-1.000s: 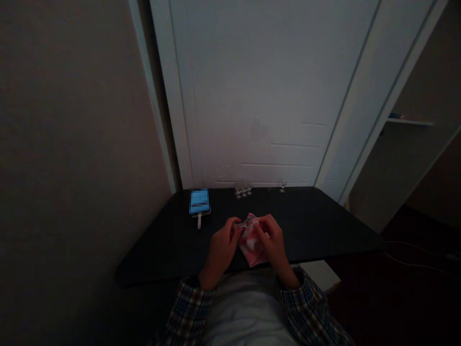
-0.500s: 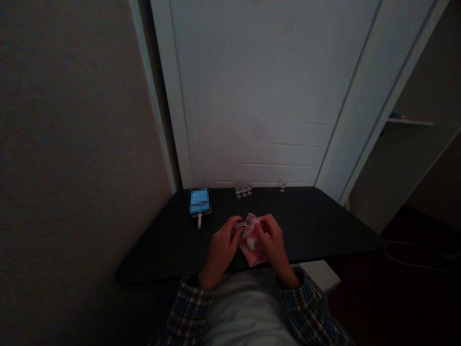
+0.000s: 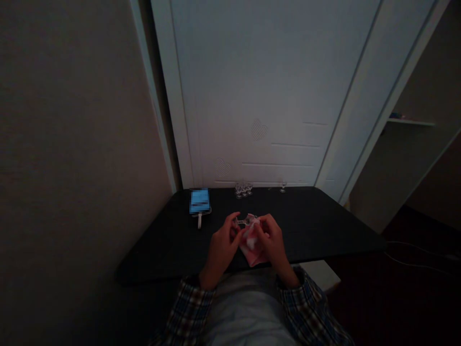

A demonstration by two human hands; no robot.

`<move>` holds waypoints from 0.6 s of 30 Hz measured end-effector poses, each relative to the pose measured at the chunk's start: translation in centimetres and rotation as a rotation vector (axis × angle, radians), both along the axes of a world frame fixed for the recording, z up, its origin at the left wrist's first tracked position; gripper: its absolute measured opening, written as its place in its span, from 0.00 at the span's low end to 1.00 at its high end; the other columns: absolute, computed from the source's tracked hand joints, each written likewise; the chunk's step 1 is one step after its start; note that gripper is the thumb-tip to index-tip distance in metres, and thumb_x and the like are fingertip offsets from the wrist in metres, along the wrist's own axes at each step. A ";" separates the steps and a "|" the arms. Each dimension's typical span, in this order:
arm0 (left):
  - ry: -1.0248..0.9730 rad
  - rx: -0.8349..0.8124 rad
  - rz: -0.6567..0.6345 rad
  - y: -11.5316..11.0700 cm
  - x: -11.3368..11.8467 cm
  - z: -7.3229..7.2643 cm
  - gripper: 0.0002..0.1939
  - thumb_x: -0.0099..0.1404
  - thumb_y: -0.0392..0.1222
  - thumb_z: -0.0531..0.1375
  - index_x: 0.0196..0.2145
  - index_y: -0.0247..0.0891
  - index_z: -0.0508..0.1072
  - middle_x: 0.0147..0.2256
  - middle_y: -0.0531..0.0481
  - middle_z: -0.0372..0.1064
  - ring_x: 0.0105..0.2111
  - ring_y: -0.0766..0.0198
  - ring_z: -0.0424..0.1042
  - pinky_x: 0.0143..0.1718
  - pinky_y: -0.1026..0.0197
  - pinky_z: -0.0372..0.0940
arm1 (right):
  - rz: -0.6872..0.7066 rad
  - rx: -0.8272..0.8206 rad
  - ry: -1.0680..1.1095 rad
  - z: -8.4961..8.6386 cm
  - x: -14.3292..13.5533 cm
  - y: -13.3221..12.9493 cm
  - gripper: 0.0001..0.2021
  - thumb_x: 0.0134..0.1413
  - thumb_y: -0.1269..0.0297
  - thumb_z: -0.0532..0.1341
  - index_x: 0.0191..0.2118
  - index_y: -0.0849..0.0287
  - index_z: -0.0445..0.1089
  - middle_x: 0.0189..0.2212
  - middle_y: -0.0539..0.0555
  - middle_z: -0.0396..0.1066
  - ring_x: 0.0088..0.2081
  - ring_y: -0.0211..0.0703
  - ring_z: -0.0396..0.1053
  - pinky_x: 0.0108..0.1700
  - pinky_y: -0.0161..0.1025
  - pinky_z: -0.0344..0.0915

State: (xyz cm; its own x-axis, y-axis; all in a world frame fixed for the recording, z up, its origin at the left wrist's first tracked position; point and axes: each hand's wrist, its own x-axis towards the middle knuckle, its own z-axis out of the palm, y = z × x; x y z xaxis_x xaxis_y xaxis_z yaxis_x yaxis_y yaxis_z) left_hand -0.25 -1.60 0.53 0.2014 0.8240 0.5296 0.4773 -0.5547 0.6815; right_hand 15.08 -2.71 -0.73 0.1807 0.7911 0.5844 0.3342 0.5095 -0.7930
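1. Holding a small clear object (image 3: 244, 222) just below the middle of the frame, my left hand (image 3: 222, 245) has curved fingers, thumb and forefinger set around it; its full outline is too dim to read.
2. My right hand (image 3: 272, 240) is nearly closed, thumb and fingers pinched on a pink-and-white cloth (image 3: 255, 257), which bunches up by the clear object and hangs to a point at lower centre.
3. My 2 hands are apart, cloth and object between them, over the near part of the dark table (image 3: 317, 221).
4. At centre, along the table's far edge, stands a cluster of small stemmed glasses (image 3: 244, 191), with 1 lone glass (image 3: 283, 188) to its right.
5. Left of centre lies a device with a pixelated blue screen (image 3: 200, 201), a white strap (image 3: 199, 221) below it.
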 end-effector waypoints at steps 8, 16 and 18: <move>0.061 -0.022 0.000 -0.1 -0.1 0.0 0.12 0.62 0.49 0.53 0.40 0.40 0.65 0.24 0.56 0.66 0.23 0.67 0.68 0.24 0.67 0.57 | -0.007 -0.032 0.051 -0.3 0.2 0.1 0.07 0.57 0.61 0.55 0.34 0.57 0.66 0.30 0.50 0.65 0.32 0.38 0.63 0.33 0.33 0.60; 0.043 -0.027 0.013 -0.1 0.0 0.0 0.12 0.62 0.50 0.52 0.35 0.39 0.65 0.26 0.54 0.66 0.25 0.66 0.67 0.26 0.66 0.58 | 0.009 -0.040 0.024 -0.2 0.2 0.0 0.06 0.56 0.61 0.55 0.35 0.57 0.65 0.30 0.49 0.64 0.31 0.37 0.63 0.32 0.33 0.60; 0.017 -0.029 -0.006 -0.1 0.1 -0.1 0.15 0.61 0.49 0.54 0.42 0.39 0.64 0.28 0.54 0.67 0.26 0.66 0.68 0.27 0.66 0.60 | -0.006 -0.032 0.013 -0.2 0.2 0.1 0.05 0.56 0.62 0.55 0.34 0.57 0.65 0.30 0.49 0.64 0.32 0.37 0.63 0.33 0.33 0.60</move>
